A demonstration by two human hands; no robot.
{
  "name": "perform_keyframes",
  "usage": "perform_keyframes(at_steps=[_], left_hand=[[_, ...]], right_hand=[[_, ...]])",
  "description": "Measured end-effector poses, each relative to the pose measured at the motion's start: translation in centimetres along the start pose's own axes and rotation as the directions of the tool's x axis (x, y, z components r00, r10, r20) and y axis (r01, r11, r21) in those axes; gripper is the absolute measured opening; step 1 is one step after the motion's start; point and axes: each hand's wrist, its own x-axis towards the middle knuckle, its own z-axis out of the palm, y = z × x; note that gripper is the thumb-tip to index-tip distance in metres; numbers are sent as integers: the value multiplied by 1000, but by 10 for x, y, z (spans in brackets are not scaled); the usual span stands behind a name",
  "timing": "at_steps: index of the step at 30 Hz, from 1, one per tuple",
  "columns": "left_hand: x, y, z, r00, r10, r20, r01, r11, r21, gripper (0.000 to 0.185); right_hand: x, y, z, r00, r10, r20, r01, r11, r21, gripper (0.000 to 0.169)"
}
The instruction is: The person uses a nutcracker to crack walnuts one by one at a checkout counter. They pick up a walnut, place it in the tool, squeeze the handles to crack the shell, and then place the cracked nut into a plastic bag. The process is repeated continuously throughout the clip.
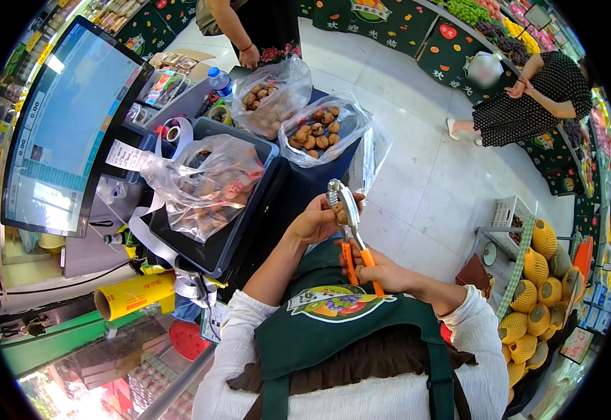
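My left hand (313, 218) steadies a walnut (340, 214) between the jaws of a nutcracker (348, 202) with silver metal jaws and orange handles. Around the orange handles is my right hand (379, 270), in front of the green apron. Beyond my hands, an open plastic bag of walnuts (316, 134) rests on the dark counter, and a second clear bag of walnuts (258, 100) stands beside it. To the left, a knotted plastic bag with brown contents (211, 189) lies on a black tray. Whether the held walnut is cracked I cannot tell.
A large monitor (66, 126) stands at left, near a water bottle (220, 83) and a yellow roll (135, 295). One person (232, 26) stands across the counter; another person (539, 100) is by the fruit displays. Netted melons (539, 291) are piled at right.
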Motion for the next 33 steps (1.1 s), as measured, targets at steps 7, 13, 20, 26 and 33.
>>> perform_keyframes(at_steps=[7, 13, 20, 26, 33], left_hand=[[-5, 2, 18, 998, -27, -54, 23, 997, -68, 71], [2, -1, 11, 998, 64, 18, -61, 987, -147, 65], [16, 3, 1, 970, 47, 238, -2, 983, -185, 72], [13, 0, -1, 974, 31, 226, 2, 989, -146, 70], [7, -7, -6, 988, 24, 151, 2, 985, -174, 65]], right_hand=[[2, 7, -3, 1000, -15, -2, 15, 989, -147, 64], [-3, -5, -13, 984, 128, 120, -113, 986, -125, 81], [-6, -16, -1, 998, 49, 48, -39, 982, -187, 73], [-5, -14, 3, 1000, 27, 10, -25, 988, -154, 68], [-3, -12, -3, 999, 35, 32, -28, 980, -198, 68]])
